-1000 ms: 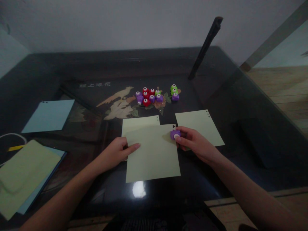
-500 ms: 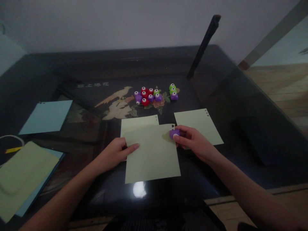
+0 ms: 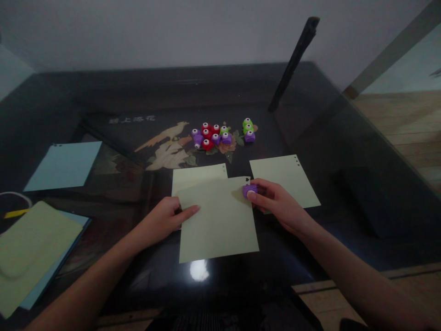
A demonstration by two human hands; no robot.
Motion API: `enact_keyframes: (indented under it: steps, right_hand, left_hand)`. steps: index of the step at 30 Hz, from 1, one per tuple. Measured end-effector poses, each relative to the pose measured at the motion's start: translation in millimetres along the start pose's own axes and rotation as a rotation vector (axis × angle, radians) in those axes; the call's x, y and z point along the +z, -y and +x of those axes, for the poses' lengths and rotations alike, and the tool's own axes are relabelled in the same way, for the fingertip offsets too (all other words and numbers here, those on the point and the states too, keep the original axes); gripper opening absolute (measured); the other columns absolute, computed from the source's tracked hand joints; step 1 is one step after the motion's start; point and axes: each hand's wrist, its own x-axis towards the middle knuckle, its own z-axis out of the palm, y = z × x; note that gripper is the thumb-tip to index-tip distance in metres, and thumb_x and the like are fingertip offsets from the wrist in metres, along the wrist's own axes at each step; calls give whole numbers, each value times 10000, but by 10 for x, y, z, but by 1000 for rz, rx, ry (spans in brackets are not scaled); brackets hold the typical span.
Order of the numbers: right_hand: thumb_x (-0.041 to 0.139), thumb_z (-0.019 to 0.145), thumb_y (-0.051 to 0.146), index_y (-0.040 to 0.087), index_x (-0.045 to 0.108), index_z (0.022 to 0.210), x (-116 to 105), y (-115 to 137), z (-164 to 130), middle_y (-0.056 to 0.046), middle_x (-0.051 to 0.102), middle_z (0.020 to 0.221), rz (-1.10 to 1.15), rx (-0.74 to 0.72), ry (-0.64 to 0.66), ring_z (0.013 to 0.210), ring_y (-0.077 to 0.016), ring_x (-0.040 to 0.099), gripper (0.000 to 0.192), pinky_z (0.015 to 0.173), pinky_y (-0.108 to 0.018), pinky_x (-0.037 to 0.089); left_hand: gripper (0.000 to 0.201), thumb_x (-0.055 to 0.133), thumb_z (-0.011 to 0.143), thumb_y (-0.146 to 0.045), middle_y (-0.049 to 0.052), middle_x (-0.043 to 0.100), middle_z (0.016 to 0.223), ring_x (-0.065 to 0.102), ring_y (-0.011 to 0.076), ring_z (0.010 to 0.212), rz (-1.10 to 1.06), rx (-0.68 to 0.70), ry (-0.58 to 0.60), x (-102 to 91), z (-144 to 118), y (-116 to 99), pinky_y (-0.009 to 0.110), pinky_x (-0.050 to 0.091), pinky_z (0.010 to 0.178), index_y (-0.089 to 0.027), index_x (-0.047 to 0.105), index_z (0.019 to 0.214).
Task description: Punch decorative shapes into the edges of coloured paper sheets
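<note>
The right hand [image 3: 279, 201] pinches a craft punch [image 3: 245, 190] — purple, squat, white-buttoned.

Punches [image 3: 207, 134] (2 groups) leave a narrow gap.

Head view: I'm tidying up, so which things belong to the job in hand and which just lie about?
In the job:
pale sheet, held by the left hand
purple punch at its right edge, in the right hand
probably other punches, punched sheet at right

Likely just lying about:
dark stick
yellow strip
dark flat object
</note>
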Motion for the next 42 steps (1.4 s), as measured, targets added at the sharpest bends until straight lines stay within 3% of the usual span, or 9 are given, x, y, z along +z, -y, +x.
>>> enact_keyframes:
  steps: [22,42]
  right_hand:
    - [720,717,390,199,631,881,3,-4,-5,3,573,712,28,3,-18,555,-94,440,267,477,-230,298]
    - [727,708,358,198,617,883,22,-27,10,7,577,731,96,-23,-19,543,-88,456,261,471,-236,369]
  left_hand:
    - [325,484,878,-419,78,735,935,674,218,849,25,42,8,3,5,38,333,543,749,-150,665,897]
    - [306,494,869,-403,68,741,924,676,208,824,0,36,-1,11,-6,17,324,546,726,-155,670,898]
